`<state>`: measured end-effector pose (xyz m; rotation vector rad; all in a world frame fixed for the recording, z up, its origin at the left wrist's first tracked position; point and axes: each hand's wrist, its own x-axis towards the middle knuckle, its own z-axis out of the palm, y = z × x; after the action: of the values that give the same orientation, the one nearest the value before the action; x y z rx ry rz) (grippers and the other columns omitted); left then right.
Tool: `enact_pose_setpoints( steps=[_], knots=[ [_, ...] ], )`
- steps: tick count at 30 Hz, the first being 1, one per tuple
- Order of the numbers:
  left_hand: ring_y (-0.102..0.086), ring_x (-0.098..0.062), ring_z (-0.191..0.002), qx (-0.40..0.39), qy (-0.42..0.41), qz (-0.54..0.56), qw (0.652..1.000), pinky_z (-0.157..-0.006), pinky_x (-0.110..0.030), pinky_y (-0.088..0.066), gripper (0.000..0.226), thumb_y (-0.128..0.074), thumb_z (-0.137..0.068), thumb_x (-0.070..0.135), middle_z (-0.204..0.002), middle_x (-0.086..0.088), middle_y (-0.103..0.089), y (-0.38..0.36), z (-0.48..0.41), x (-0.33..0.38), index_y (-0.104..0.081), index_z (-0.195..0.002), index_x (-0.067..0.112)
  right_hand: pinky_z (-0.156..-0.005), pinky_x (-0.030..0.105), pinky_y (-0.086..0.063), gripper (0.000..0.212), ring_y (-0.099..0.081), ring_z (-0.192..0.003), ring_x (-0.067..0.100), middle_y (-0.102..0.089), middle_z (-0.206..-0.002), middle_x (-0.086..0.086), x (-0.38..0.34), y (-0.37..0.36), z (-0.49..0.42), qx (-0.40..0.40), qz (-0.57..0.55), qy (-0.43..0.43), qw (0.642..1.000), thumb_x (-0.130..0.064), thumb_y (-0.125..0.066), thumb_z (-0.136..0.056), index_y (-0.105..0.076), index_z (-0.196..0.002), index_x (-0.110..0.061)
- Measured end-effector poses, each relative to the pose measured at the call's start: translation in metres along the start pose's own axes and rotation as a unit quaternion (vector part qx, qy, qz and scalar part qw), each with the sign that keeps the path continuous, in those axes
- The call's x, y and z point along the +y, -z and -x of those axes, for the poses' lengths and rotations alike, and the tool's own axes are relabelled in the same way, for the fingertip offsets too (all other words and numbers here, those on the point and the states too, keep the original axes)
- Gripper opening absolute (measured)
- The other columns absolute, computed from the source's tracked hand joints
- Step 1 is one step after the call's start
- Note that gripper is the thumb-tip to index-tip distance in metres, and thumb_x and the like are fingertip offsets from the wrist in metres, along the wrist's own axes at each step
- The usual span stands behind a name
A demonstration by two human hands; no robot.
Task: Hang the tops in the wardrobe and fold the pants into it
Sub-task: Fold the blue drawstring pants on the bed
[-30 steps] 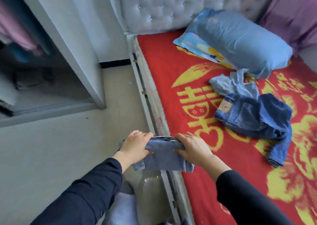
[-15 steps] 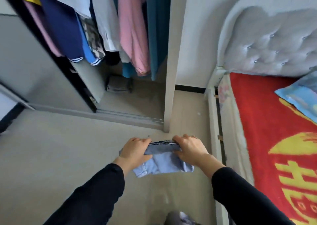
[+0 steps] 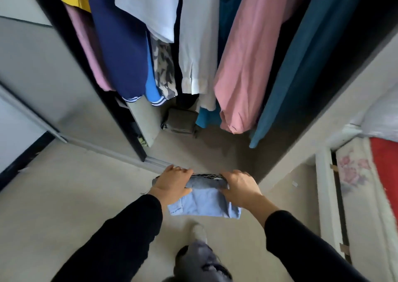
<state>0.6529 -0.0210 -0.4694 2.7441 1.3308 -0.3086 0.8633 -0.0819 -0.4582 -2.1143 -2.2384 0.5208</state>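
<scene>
A folded pair of light blue jeans (image 3: 204,202) is carried in front of me at waist height. My left hand (image 3: 173,182) grips its left end and my right hand (image 3: 240,186) grips its right end, fingers curled over the top fold. Straight ahead stands the open wardrobe (image 3: 133,131). Several tops hang in it: a pink one (image 3: 249,62), a white one (image 3: 198,45), a navy one (image 3: 120,45) and a teal one (image 3: 301,66). A folded dark garment (image 3: 181,121) lies on the wardrobe floor under the hanging tops.
The wardrobe's sliding door (image 3: 43,73) covers the left half, its track (image 3: 120,152) running across the floor. The bed frame (image 3: 329,195) and red bedspread (image 3: 385,170) are at the right. My foot (image 3: 199,232) is on the pale floor below the jeans.
I have turned from the bed and walked up to the wardrobe with the folded jeans in both hands. The hanging tops now fill the upper view and the bed has slid to the right edge.
</scene>
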Motion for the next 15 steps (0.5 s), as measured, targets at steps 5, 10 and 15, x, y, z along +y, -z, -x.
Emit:
enact_pose_setpoints(
  steps=[5,10,15],
  knots=[
    [-0.058,-0.024,-0.106,0.002,-0.005,-0.013,1.000,-0.104,-0.034,-0.031,0.034,-0.057,-0.087,0.034,-0.108,-0.003,-0.065,-0.049,-0.078,-0.079,-0.048,-0.116,0.016,-0.078,0.029,-0.038,0.015,-0.060,-0.096,0.024,-0.067,-0.095,-0.001,-0.003,-0.042,-0.113,0.017,-0.003,-0.014,1.000,-0.025,-0.053,-0.076,-0.057,-0.090,-0.022],
    [-0.063,-0.016,-0.057,0.046,-0.065,-0.053,0.995,-0.066,-0.028,-0.052,0.056,-0.089,-0.040,0.048,-0.057,0.005,-0.062,-0.145,-0.171,-0.139,-0.056,-0.076,0.021,-0.084,0.028,-0.040,0.023,-0.059,-0.104,0.026,-0.068,-0.104,0.002,0.015,-0.134,-0.223,0.035,0.056,-0.035,0.997,-0.028,-0.054,-0.079,-0.058,-0.102,-0.022],
    [-0.051,-0.029,-0.119,0.076,-0.100,-0.069,0.990,-0.106,-0.043,-0.031,0.045,-0.050,-0.094,0.036,-0.118,-0.007,-0.062,-0.250,-0.267,-0.178,-0.038,-0.132,0.016,-0.087,0.033,-0.044,0.032,-0.059,-0.110,0.027,-0.064,-0.119,0.004,0.055,-0.226,-0.312,0.064,0.112,-0.072,0.989,-0.035,-0.052,-0.087,-0.056,-0.118,-0.025]
  ],
)
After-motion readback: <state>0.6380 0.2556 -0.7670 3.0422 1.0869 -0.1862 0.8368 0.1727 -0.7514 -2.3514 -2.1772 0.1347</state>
